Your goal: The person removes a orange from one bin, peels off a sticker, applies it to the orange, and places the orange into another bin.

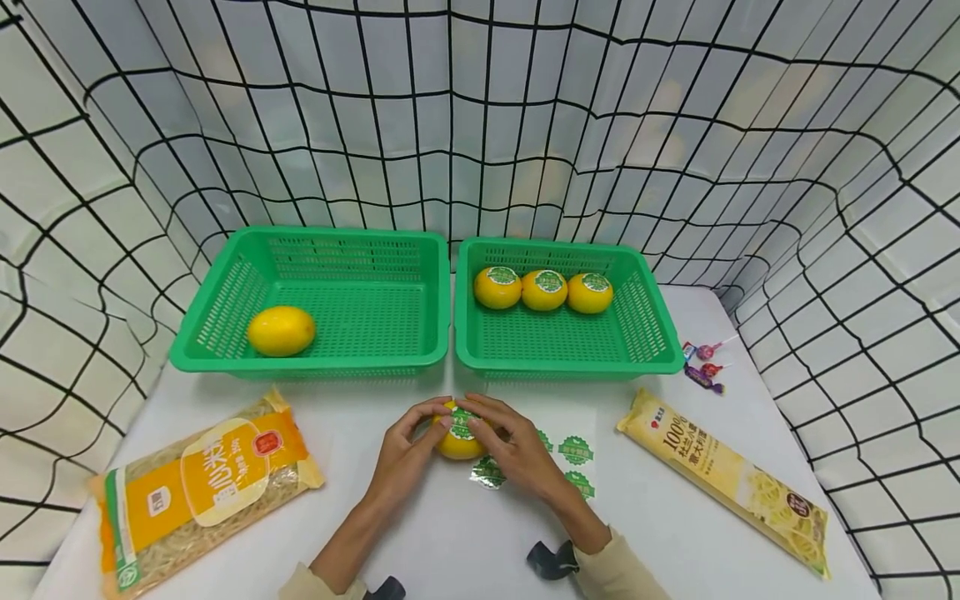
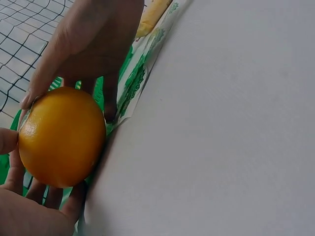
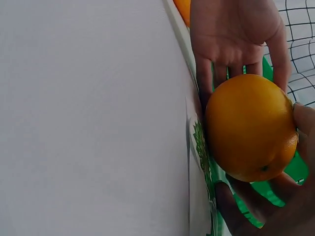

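Both hands meet at the table's near middle, just in front of the gap between the two green baskets. The orange (image 1: 459,433) sits between them, low over the white table (image 1: 420,533), on or just above the sheet of green stickers (image 1: 576,451), which runs rightward from the fruit; I cannot tell whether the fruit rests on it. Left hand (image 1: 403,457) cups the orange from its left, fingers curled round the top edge. Right hand (image 1: 517,450) closes in from the right, fingertips bent over the crown where a green round label (image 1: 462,422) lies. So the fruit is centred between both palms, neither hand clearly nearer. The wrist views show the same: fingers wrapped close around the skin on both sides, a narrow holding grip, no slack. The fruit is nearly round, no long axis worth noting; the label faces up and slightly away. Left basket (image 1: 225,292) holds one unlabelled orange (image 1: 281,330) at its left end. Right basket (image 1: 645,300) holds three labelled oranges (image 1: 544,289) in a row along the far wall. Noodle packs lie to either side.
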`<state>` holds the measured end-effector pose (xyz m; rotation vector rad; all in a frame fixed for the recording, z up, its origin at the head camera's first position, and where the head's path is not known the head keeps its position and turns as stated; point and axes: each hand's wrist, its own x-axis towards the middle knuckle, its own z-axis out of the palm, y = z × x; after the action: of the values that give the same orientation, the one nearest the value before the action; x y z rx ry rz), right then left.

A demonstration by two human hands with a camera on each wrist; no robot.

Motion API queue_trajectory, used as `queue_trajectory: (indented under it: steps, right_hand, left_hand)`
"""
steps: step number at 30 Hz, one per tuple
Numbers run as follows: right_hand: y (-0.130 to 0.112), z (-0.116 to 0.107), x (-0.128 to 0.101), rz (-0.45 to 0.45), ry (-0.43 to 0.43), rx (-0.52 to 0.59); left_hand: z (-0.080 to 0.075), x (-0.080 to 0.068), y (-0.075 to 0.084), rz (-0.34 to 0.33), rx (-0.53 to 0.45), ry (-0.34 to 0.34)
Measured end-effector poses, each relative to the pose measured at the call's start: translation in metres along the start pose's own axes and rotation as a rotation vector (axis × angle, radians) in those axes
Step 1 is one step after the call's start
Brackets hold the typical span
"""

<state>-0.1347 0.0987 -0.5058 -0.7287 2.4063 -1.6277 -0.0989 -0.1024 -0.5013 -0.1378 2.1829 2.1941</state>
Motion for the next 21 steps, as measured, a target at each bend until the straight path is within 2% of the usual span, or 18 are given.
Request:
queue_trajectory:
  steps: [3,7,12,15,21]
  right_hand:
    - [-0.0007,-0.0003,0.0004,0.025,-0.018,0.003]
    - [-0.0013,-0.0012,0.0008,-0.008,-0.014,-0.037]
    - [-0.0026,-0.0008,-0.0009,-0.059,-0.007,-0.203]
    - [-0.0034,0.0002,-0.0025,-0.055,-0.01,-0.306]
    - [-0.0055,0.0009,-0.0045,-0.032,-0.009,-0.421]
  left_hand:
    - [-0.001,0.0012,-0.0003,-0.039,-0.021,0.006]
    - [-0.0016,0.0027,-0.0008,-0.046,-0.04,-0.001]
    - [-0.0026,0.002,-0.0017,-0.047,-0.037,-0.011]
    - [-0.0027,0.0009,-0.0016,-0.046,-0.032,-0.014]
    - [-0.0028,0.0016,-0.0011,-0.043,-0.035,-0.018]
